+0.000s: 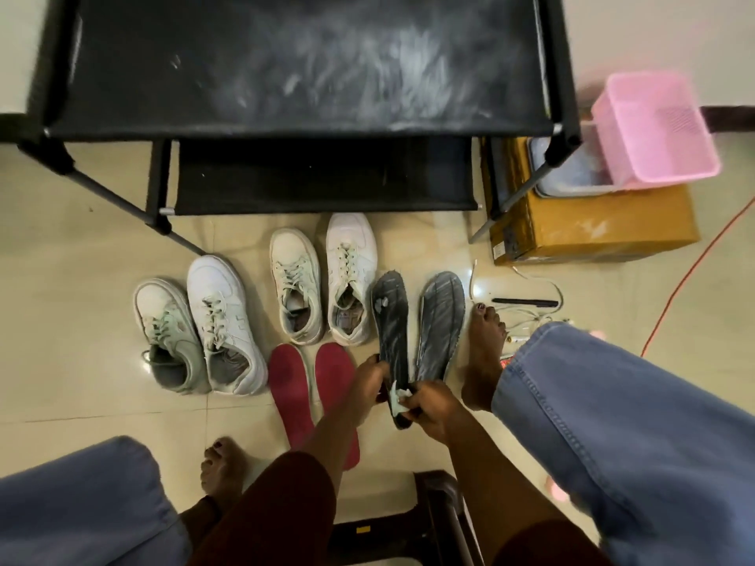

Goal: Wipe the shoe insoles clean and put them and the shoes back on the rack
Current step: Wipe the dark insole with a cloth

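The left hand (369, 381) grips the dark grey insole (391, 324) by its side, raised over the floor near the front edge of the rack (306, 67). The right hand (429, 406) pinches a white wipe (398, 401) against its heel. Rubbing too hard may bend the insole or make it slip onto the red insoles (286, 386). The label on the cardboard box (592, 226) is too small to read.

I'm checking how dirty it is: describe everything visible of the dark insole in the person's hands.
The dark grey insole is thin and flat, streaked with pale dust, with whitish flecks near its far toe end. The left hand grips its edge near the heel; the right hand holds a white wipe against the heel.
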`<state>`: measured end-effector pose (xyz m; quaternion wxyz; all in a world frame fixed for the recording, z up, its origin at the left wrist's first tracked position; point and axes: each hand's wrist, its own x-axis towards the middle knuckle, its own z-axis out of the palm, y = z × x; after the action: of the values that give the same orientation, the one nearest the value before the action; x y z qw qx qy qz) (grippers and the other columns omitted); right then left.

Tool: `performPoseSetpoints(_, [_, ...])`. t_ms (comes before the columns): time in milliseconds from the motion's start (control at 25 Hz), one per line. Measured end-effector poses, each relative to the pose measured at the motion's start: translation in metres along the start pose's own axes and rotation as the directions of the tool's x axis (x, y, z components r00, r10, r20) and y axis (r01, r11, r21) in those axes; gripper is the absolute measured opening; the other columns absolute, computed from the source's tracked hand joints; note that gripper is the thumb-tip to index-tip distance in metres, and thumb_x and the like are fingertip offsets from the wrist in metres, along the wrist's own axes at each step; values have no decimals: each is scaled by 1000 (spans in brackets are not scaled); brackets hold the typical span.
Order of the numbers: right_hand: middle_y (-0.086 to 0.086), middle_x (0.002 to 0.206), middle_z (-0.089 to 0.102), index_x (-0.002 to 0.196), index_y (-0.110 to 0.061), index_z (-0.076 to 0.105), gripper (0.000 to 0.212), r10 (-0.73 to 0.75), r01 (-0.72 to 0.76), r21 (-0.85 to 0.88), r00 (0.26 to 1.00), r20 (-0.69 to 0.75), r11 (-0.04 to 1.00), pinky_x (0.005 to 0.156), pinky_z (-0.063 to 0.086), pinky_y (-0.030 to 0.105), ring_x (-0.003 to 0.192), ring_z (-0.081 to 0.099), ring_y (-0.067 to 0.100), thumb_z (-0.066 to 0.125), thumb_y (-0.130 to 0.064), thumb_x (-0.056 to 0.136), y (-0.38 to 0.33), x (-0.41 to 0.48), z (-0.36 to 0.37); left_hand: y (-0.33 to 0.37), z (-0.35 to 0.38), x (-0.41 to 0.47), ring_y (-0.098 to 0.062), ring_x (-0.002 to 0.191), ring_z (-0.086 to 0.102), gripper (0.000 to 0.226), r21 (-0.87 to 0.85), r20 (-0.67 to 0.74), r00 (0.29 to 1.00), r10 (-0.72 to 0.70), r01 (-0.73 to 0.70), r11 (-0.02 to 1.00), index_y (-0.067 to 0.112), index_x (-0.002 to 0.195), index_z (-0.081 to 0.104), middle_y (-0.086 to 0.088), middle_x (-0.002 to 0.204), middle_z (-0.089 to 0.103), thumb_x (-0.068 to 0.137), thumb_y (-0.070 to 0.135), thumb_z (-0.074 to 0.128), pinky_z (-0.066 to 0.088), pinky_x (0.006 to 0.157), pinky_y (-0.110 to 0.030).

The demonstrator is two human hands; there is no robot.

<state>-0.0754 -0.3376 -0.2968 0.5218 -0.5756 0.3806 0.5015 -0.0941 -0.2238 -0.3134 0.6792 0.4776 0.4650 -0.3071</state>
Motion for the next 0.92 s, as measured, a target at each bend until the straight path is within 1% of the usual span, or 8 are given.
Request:
performPoseSetpoints(80, [12, 80, 56, 95, 8, 59, 27, -31, 33, -22, 997, 75, 999, 59, 49, 25, 73, 54, 20, 41, 22, 83, -7, -30, 4, 14, -2, -39, -17, 61, 43, 7, -104, 11, 999, 33, -32, 994, 12, 76, 46, -5, 67, 43, 78, 6, 42, 36, 58, -26])
performPoseSetpoints(160, [10, 82, 57, 104, 9, 59, 31, -79, 90, -85, 988, 131, 992, 64, 48, 26, 77, 54, 18, 41, 22, 83, -14, -67, 11, 23, -9, -70, -18, 58, 42, 13, -245, 9, 999, 49, -45, 968, 10, 70, 45, -6, 63, 42, 81, 6, 38, 35, 55, -27])
performPoseSetpoints(240, [9, 84, 58, 107, 7, 59, 33, -145, 169, -115, 970, 197, 979, 65, 49, 25, 78, 54, 18, 41, 22, 83, -19, -108, 20, 33, -14, -106, -25, 62, 46, 15, -439, 84, 994, 67, -24, 898, 3, 79, 50, -11, 68, 47, 72, 12, 40, 38, 58, -30])
performPoseSetpoints(400, [9, 88, 58, 112, 16, 55, 33, -276, 341, -221, 920, 279, 914, 62, 49, 25, 75, 56, 18, 43, 22, 82, -32, -175, 41, 53, -25, -164, -30, 81, 56, 48, -559, 155, 967, 200, -81, 825, -4, 103, 58, -19, 91, 60, 66, 22, 39, 45, 67, -35])
performPoseSetpoints(520, [3, 92, 59, 114, 8, 56, 35, -381, 476, -203, 845, 375, 856, 61, 47, 23, 77, 56, 16, 42, 21, 84, -41, -239, 50, 65, -42, -219, -30, 94, 57, 71, -654, 237, 891, 388, -149, 742, -4, 125, 47, -19, 105, 59, 59, 22, 53, 49, 78, -40])
performPoseSetpoints(680, [9, 89, 62, 96, -2, 63, 34, -478, 588, -118, 744, 467, 800, 69, 46, 27, 81, 57, 20, 41, 21, 84, -42, -303, 57, 72, -55, -282, -34, 104, 58, 84, -750, 267, 763, 588, -219, 624, -5, 129, 50, -22, 115, 60, 48, 13, 66, 42, 96, -46])
performPoseSetpoints(840, [9, 77, 63, 83, -3, 65, 26, -661, 766, -146, 621, 420, 627, 66, 48, 26, 70, 60, 17, 48, 18, 84, -37, -368, 69, 77, -56, -349, -32, 100, 64, 82, -831, 252, 642, 724, -239, 502, -6, 126, 54, -22, 116, 62, 50, 15, 74, 53, 88, -42])
performPoseSetpoints(920, [10, 77, 63, 79, -3, 63, 25, -782, 835, -56, 534, 323, 547, 67, 53, 28, 70, 62, 17, 48, 16, 85, -39, -397, 74, 81, -50, -381, -34, 89, 68, 65, -838, 208, 612, 763, -291, 462, -9, 109, 65, -25, 104, 66, 51, 17, 78, 57, 77, -41])
